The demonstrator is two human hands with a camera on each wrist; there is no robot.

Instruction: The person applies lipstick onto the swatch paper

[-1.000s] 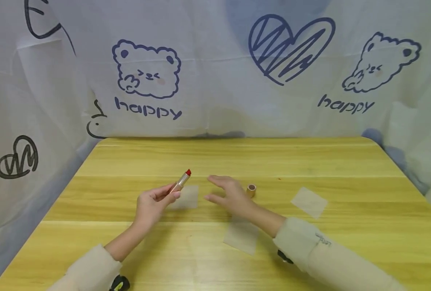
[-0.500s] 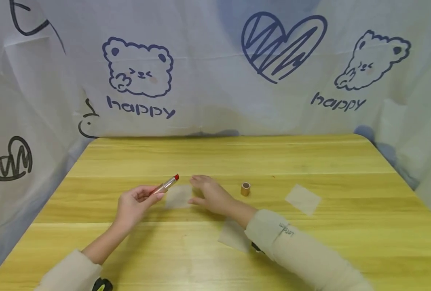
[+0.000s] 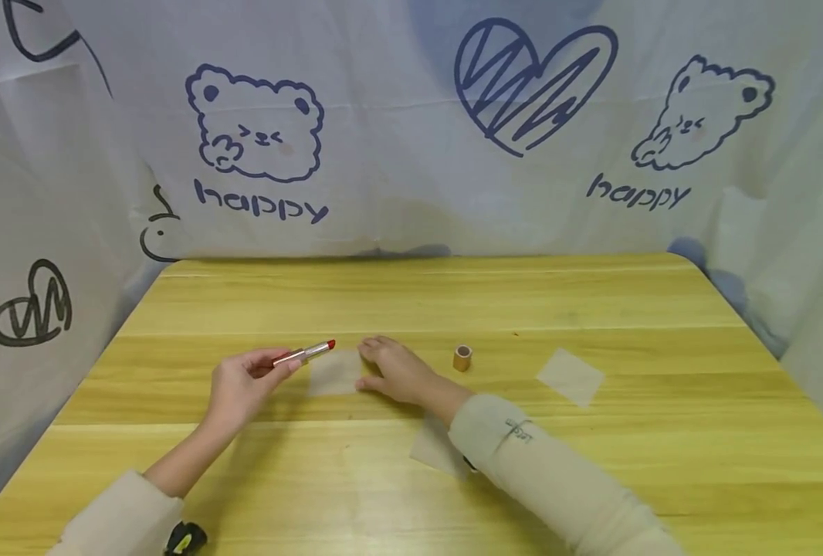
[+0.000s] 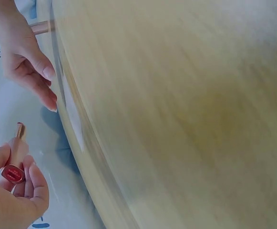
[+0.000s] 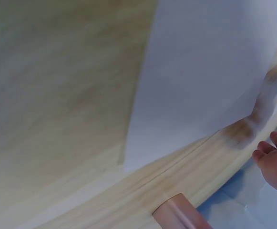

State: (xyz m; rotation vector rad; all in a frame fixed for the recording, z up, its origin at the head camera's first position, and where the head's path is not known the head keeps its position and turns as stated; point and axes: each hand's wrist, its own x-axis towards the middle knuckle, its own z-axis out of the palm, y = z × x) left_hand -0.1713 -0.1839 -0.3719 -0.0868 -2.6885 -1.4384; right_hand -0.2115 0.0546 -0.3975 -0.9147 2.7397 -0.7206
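My left hand point(image 3: 238, 390) pinches an uncapped lipstick point(image 3: 307, 353) between thumb and fingers, its red tip pointing right and slightly up. In the left wrist view the lipstick's labelled base point(image 4: 14, 174) faces the camera. My right hand point(image 3: 399, 372) is at the right edge of a small translucent paper square point(image 3: 331, 376), fingers loosely bent and holding nothing visible. Whether its fingertips touch the paper cannot be told. The lipstick cap point(image 3: 462, 358) stands upright on the table, right of the right hand, and shows at the bottom of the right wrist view as a pinkish cylinder point(image 5: 182, 212).
A second paper square point(image 3: 571, 377) lies to the right on the wooden table point(image 3: 592, 301). Another paper point(image 3: 435, 448) is partly covered by the right sleeve point(image 3: 523, 448). White printed cloth point(image 3: 397, 154) hangs behind the table.
My left hand has shifted left, and the lipstick has tilted from steep to nearly level. The right hand has moved left towards the paper, away from the cap. The head view has turned slightly right.
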